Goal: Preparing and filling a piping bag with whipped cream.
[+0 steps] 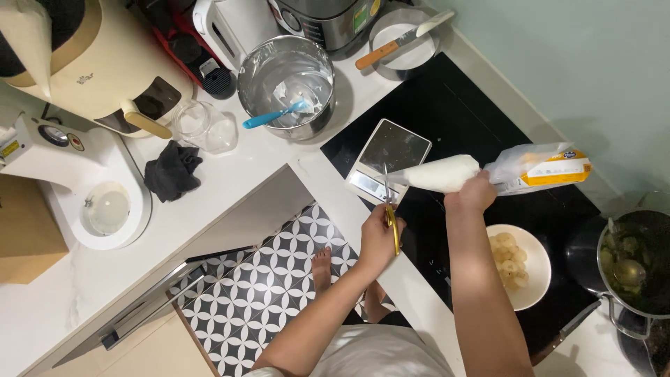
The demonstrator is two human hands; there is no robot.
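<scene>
1. Both hands work over the black cooktop (453, 112): the left hand (377, 241) is clenched through the yellow handles of a pair of scissors (389, 202), blades pointing up and away toward the bag's tip.
2. Right hand (474, 194) grips a white filled piping bag (440, 174) at its wide end, forearm stretched straight out from the body; the bag lies nearly level, its pointed tip toward the left, just beside the scissor blades.
3. Piping bag looks smooth, plump and opaque white, tapering to a cone; it hangs above a small kitchen scale (387, 157) with a steel top.
4. Behind the right hand lies a clear plastic packet (541, 167) with a yellow label.
5. White bowl (534, 269) near the right forearm holds pale round pieces.
6. Steel mixing bowl (286, 87) on the white counter holds white smears and a blue spatula (276, 115).
7. Dark pot (638, 262) at the right edge holds greenish contents and a ladle.
</scene>
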